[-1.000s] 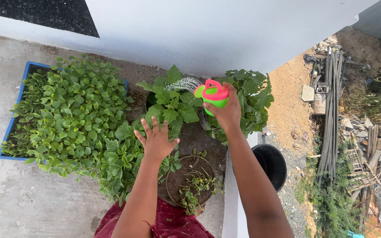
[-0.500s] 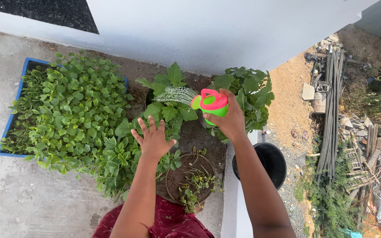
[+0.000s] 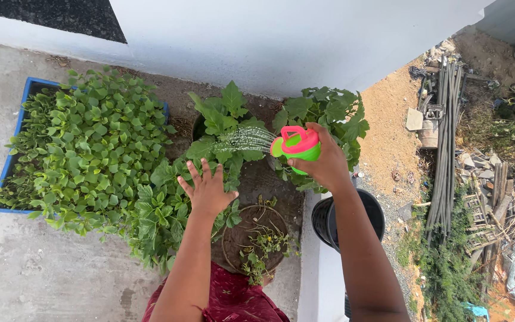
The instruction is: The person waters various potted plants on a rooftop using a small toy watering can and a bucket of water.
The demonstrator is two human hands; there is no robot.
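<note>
— What is seen across the widest part of the scene?

— A white wall point(image 3: 281, 42) is seen along the top, with a grey concrete floor point(image 3: 43, 268) below it. A blue planter point(image 3: 8, 161) packed with leafy green plants point(image 3: 84, 149) is set on the left of that floor.

— And to the right?

— Bare sandy ground point(image 3: 388, 119) is shown far below, where a bundle of long pipes point(image 3: 445, 149) is laid out beside rubble. A black bucket point(image 3: 353, 217) is seen below the ledge, partly hidden by the right forearm.

— What is placed in the middle?

— Two potted plants are pictured against the wall: a broad-leaved one point(image 3: 225, 128) and a bushier one point(image 3: 329, 116) just to its right. A round pot of soil with sparse weeds point(image 3: 256, 238) is set nearer the person.

— How are the hands held?

— A small green and pink watering can point(image 3: 298, 146) is gripped in the right hand point(image 3: 328, 164), fingers wrapped around its body, and is tilted left above the plants. A fine spray of water point(image 3: 242, 140) is released from it over the broad-leaved plant. The left hand point(image 3: 207, 189) is held open, fingers spread, palm down over the leaves, nothing grasped.
</note>
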